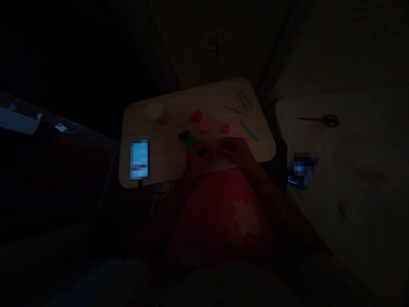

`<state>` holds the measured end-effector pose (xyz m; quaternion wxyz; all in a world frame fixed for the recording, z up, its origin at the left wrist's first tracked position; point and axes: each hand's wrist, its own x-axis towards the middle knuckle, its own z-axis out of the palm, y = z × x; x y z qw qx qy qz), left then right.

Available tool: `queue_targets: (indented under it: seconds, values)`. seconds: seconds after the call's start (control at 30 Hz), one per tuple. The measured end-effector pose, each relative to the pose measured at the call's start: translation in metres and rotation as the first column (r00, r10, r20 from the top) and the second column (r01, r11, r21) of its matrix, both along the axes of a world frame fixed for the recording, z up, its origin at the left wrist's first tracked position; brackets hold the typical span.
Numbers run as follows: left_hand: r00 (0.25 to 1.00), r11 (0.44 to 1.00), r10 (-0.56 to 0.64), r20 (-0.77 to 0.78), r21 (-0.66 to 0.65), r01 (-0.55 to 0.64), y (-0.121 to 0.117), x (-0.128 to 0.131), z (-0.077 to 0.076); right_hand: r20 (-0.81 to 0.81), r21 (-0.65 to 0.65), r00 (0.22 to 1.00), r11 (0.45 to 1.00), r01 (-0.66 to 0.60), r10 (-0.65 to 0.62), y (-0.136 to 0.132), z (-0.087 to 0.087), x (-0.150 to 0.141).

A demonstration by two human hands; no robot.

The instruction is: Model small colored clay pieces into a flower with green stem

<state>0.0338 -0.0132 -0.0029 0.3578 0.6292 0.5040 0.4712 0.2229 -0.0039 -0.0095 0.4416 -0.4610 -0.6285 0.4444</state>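
Note:
In dim light, my left hand [198, 157] and my right hand [235, 150] are close together over the near edge of a small wooden table [172, 153]. The fingers of both are curled in, and whatever they pinch is too dark to make out. Touching or just behind my left hand is a green lump [191, 141], with a dark lump [184, 135] beside it. Beyond my hands lie an orange lump [205, 125], a red lump [196, 115] and a pink ring [225, 128], all looking like modelling clay.
A lidded tub [157, 112] stands at the table's back left, a lit phone [139, 160] at its front left. Several thin blue tools, one a flat blade [249, 130], lie to the right. Scissors [319, 120] and a blurred dark device [302, 169] rest on the pale surface beyond.

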Motion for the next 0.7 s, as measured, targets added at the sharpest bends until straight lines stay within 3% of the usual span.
queue_targets:
  seconds: [0.27,0.37,0.5,0.7]
  values:
    - [0.996,0.999,0.05,0.077,-0.01,-0.049,-0.0001,-0.0004,0.003,-0.125,-0.01,0.992,1.0,0.015,-0.016,0.0006,-0.0012,0.0001]
    - [0.994,1.0,0.023,0.108,-0.007,-0.022,-0.001,-0.0015,0.0009,-0.165,0.022,0.985,0.999,0.044,-0.04,0.0018,-0.0023,0.0006]
    - [0.98,0.995,-0.007,0.198,-0.098,0.027,-0.0001,-0.0016,-0.0028,-0.204,0.074,0.978,0.996,0.051,-0.035,0.0034,-0.0049,0.0012]
    - [0.992,0.995,-0.099,0.083,0.018,0.097,0.0017,0.0007,0.0,-0.214,0.085,0.977,0.996,0.034,-0.015,0.0034,-0.0057,0.0015]
